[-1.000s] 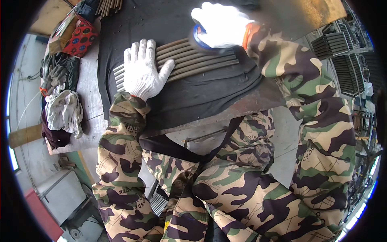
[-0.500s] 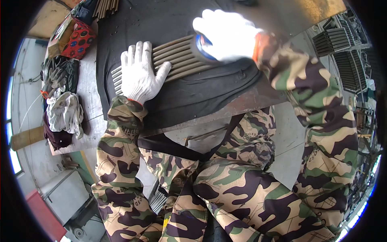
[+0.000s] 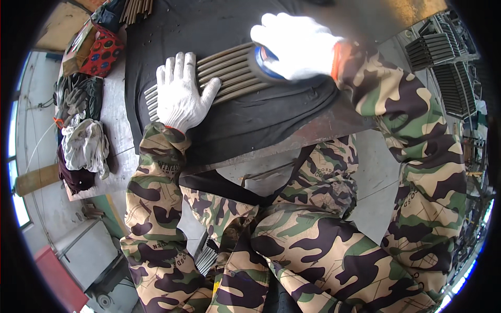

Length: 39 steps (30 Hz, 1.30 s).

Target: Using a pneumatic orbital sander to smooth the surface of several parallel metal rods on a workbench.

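Several slim metal rods (image 3: 227, 69) lie side by side on a black cloth (image 3: 229, 128) over the table. My left hand (image 3: 180, 96), in a white knitted glove, rests flat across their left part with the fingers spread. Over their right part, my white-gloved right hand (image 3: 300, 48) is closed on a round disc (image 3: 265, 67) with blue on its face and a dark, blurred rim. The disc's edge lies against the rods; most of it is hidden under the glove, and its exact kind does not show.
More rods (image 3: 136, 11) lie at the table's far left. Crumpled work gloves (image 3: 83, 141) and a red patterned cloth (image 3: 103, 52) sit along the left side. At right stands a rack of stacked metal rods (image 3: 451, 88). The table's front edge (image 3: 271, 152) is close to my lap.
My right hand and forearm have shifted very slightly to the right, with the disc still in hand. My left hand stays put on the rods.
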{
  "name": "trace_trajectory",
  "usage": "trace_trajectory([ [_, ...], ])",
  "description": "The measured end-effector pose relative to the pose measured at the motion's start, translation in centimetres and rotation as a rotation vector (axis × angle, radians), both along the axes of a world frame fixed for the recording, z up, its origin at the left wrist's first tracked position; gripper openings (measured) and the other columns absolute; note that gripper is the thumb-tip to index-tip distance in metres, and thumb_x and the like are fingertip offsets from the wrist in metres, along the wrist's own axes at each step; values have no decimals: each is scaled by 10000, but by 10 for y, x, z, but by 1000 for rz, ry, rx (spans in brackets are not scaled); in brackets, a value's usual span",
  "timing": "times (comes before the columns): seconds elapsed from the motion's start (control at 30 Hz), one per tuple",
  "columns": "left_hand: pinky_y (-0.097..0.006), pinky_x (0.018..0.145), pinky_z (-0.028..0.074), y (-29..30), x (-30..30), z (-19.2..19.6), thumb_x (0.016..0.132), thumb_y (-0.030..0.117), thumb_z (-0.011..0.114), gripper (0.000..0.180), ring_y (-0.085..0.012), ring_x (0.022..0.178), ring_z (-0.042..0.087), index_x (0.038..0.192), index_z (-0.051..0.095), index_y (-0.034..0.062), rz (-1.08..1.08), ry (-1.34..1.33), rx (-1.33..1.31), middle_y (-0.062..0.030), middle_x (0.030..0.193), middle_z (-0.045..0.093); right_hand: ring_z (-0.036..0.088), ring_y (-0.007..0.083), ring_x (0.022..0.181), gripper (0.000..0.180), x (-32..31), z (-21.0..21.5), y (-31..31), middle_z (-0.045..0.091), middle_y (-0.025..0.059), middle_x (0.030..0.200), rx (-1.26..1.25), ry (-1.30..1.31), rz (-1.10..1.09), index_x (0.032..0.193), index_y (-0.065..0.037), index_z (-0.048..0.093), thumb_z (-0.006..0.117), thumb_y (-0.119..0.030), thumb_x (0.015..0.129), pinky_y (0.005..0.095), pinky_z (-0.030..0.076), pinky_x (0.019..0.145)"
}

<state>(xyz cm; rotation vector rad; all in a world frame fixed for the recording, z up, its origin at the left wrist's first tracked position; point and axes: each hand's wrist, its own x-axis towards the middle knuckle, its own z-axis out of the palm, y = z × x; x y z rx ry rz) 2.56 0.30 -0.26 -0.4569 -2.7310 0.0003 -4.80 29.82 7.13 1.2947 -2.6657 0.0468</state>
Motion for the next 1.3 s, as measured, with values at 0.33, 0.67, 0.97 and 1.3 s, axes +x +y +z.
trace_trajectory([
  [0.33, -599, 1226, 305, 6, 15, -6, 976, 540, 681, 824, -479, 1415, 477, 1481, 542, -96, -3, 38, -7, -313, 1511, 555, 701, 363, 1013, 312, -23, 3, -13, 646, 175, 1131, 25, -2, -13, 1231, -91, 627, 662, -280, 985, 509, 598, 826],
  [0.67, -597, 1258, 280, 11, 12, -4, 1020, 457, 649, 742, -496, 1465, 455, 1535, 507, -58, 14, -9, 58, -321, 1550, 535, 688, 379, 1041, 284, -15, 8, -25, 647, 185, 1152, 42, -1, -37, 1203, -86, 630, 653, -277, 993, 519, 583, 848],
  [0.97, -564, 1178, 356, 13, 10, -7, 979, 412, 679, 648, -415, 1309, 542, 1424, 598, -52, -8, 146, 63, -256, 1431, 611, 701, 370, 1063, 372, -6, 9, -48, 650, 181, 1166, 60, 14, -20, 1277, -88, 622, 674, -314, 987, 492, 598, 881],
  [1.3, -566, 1231, 333, 11, 20, -4, 1033, 358, 632, 604, -448, 1401, 520, 1473, 574, -52, 55, 65, 137, -277, 1494, 596, 698, 384, 1012, 319, 5, 6, -55, 662, 177, 1100, 59, 15, -20, 1234, -90, 644, 650, -303, 998, 501, 593, 869],
])
